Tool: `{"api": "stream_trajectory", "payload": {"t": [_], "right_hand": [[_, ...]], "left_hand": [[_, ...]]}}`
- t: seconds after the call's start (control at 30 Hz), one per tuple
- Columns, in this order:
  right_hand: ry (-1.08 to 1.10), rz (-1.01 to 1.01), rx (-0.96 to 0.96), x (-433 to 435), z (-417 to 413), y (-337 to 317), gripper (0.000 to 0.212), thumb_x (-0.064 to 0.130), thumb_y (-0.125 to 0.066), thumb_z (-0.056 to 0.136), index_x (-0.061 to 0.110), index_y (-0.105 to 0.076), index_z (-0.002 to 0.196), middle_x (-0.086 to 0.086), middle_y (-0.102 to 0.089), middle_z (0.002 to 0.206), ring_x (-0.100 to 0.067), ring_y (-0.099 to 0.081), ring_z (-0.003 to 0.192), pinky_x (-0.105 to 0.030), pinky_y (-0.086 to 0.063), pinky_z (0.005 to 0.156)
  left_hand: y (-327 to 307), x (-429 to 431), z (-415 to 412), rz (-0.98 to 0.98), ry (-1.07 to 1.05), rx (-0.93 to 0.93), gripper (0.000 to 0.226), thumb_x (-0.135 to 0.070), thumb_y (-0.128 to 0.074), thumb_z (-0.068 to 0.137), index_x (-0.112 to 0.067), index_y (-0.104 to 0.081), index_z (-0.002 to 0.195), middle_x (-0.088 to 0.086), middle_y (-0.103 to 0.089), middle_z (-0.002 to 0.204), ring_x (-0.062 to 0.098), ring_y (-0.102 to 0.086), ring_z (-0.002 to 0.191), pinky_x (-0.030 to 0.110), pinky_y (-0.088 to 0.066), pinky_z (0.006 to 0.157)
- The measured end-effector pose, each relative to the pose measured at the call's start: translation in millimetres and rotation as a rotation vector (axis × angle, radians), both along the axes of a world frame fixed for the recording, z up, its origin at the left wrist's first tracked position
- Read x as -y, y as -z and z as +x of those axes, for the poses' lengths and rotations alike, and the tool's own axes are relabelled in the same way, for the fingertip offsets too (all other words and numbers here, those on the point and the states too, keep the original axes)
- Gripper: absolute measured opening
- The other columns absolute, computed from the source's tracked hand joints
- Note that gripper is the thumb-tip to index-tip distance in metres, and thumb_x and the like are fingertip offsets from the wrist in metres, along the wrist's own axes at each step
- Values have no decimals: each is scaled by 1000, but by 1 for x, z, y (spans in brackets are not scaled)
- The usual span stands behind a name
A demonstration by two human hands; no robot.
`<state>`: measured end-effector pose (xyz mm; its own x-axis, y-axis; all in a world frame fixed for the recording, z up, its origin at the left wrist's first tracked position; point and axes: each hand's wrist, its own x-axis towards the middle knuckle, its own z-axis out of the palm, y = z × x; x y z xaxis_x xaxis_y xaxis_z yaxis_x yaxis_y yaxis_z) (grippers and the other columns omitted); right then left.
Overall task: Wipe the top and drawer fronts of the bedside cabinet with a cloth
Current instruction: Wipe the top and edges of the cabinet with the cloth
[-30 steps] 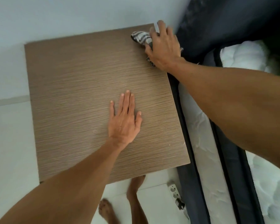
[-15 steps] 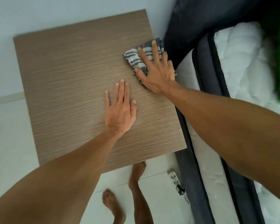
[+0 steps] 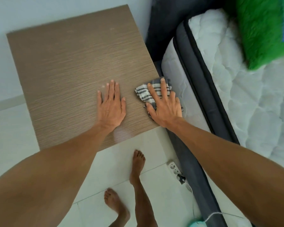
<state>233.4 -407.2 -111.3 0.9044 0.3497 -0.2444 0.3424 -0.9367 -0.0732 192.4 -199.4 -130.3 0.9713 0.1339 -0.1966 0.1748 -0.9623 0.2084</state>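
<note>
The bedside cabinet's brown wood-grain top (image 3: 69, 76) fills the left half of the view; its drawer fronts are hidden below it. My right hand (image 3: 165, 107) presses flat on a grey-and-white striped cloth (image 3: 143, 92) at the top's near right corner, by the edge facing the bed. Part of the cloth is hidden under the palm. My left hand (image 3: 111, 105) lies flat on the top just left of the cloth, fingers together, holding nothing.
A mattress (image 3: 244, 99) in a dark bed frame (image 3: 202, 76) runs close along the cabinet's right side, with a green blanket (image 3: 261, 30) on it. A white wall is behind. My bare feet (image 3: 138, 163) stand on white floor tiles, next to a power strip (image 3: 175, 167).
My right hand has slid the cloth along the right edge from the far right corner to the near right corner. My left hand stayed flat on the top.
</note>
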Motion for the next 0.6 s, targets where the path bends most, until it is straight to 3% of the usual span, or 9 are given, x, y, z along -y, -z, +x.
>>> {"api": "stream_trajectory", "payload": {"t": [0.17, 0.37, 0.53, 0.6], "right_hand": [[43, -23, -29, 27, -46, -5, 70, 56, -33, 99, 38, -1, 158, -14, 4, 166, -45, -41, 124, -53, -47, 95], [43, -22, -101, 56, -105, -8, 73, 34, -49, 100, 18, -9, 159, -22, -4, 162, -51, -30, 134, -59, -47, 98], [-84, -140, -146, 68, -141, -13, 66, 33, -43, 101, 11, -17, 157, -22, -13, 160, -47, -32, 135, -54, -44, 105], [-2, -101, -166, 69, -150, -12, 64, 32, -43, 100, 10, -21, 155, -22, -17, 158, -48, -33, 134, -54, -42, 106]], "left_hand": [[-7, -3, -52, -13, 61, -24, 59, -35, -19, 104, -8, -8, 155, 10, -4, 164, 26, -5, 151, 52, -6, 120], [-13, -16, -106, -9, 100, -62, 59, -33, -19, 104, -6, -7, 155, 10, -1, 164, 26, -3, 151, 51, -7, 119], [-19, -27, -157, 23, 99, -75, 59, -33, -21, 103, -5, -11, 154, 13, -7, 163, 29, -10, 150, 53, -15, 118], [-21, -32, -173, 27, 87, -77, 60, -33, -21, 102, -3, -15, 154, 14, -12, 162, 31, -15, 149, 54, -19, 117]]}}
